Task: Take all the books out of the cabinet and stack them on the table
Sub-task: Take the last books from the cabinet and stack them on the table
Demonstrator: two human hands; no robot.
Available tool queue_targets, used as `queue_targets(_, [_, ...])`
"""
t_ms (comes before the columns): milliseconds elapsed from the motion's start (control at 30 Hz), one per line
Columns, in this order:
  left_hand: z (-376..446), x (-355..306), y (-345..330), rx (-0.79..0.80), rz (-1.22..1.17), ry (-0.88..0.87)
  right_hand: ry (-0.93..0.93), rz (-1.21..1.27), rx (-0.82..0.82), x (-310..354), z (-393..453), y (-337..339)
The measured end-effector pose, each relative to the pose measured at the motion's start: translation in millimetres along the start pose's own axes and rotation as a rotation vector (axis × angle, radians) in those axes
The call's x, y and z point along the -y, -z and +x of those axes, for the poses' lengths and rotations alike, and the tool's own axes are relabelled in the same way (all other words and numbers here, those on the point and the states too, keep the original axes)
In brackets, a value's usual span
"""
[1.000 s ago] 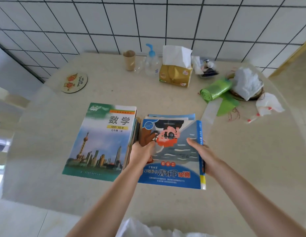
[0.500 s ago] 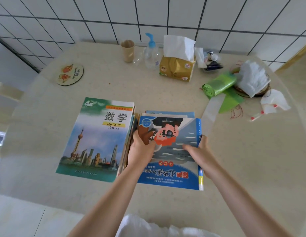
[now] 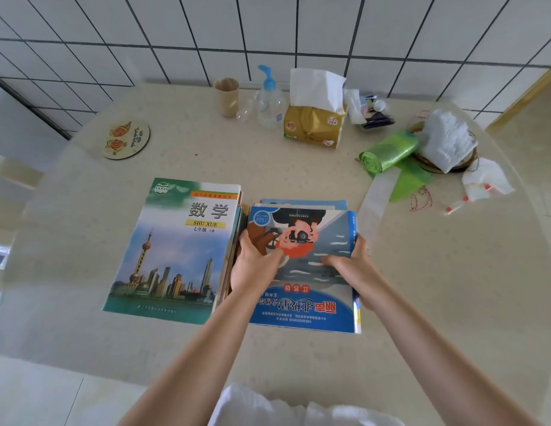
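Observation:
Two piles of books lie side by side on the beige table [image 3: 298, 167]. The left pile is topped by a green maths textbook [image 3: 175, 250] with a city skyline. The right pile is topped by a blue workbook [image 3: 311, 238] with a cartoon face, lying upside down to me. My left hand [image 3: 252, 265] grips the blue workbook's left edge, thumb on the cover. My right hand [image 3: 351, 259] grips its right edge, thumb on the cover and fingers curled round the spine. More blue books show under it at the far edge. No cabinet is in view.
Along the tiled wall stand a brown cup [image 3: 226, 96], a pump bottle [image 3: 269, 99] and a yellow tissue pack [image 3: 314, 124]. A round coaster [image 3: 126, 139] lies at the left. A green bag roll [image 3: 388, 152], white cloth [image 3: 446, 142] and small clutter sit at the right.
Both hands slid a little farther up the blue workbook and closed on its edges. My right hand moved from the cover to the spine side. The books stayed in place.

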State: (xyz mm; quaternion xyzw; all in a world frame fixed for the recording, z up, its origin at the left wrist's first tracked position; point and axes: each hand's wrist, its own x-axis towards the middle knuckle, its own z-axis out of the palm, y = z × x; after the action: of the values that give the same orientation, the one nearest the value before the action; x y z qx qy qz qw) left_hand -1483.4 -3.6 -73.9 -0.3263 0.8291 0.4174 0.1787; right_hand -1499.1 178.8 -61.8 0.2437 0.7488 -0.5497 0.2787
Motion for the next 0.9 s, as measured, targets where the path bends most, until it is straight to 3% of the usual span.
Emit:
queue_targets(200, [-13, 1, 5, -0.017, 0.063, -0.138, 0.024, -0.044, -0.018, -7, -18, 7])
queue_targets(367, [-39, 0, 8, -0.013, 0.199, -0.266, 0.312, -0.179, -0.13, -17, -58, 5])
queue_targets(467, [-60, 12, 6, -0.011, 0.159, -0.367, 0.421, -0.227, -0.155, -28, -82, 3])
queue_targets(600, [-89, 34, 5, -0.061, 0.102, -0.527, 0.41, -0.323, -0.193, -53, -101, -1])
queue_targets(900, [-120, 81, 6, -0.04, 0.055, -0.677, 0.459, -0.324, -0.35, -96, -145, -22])
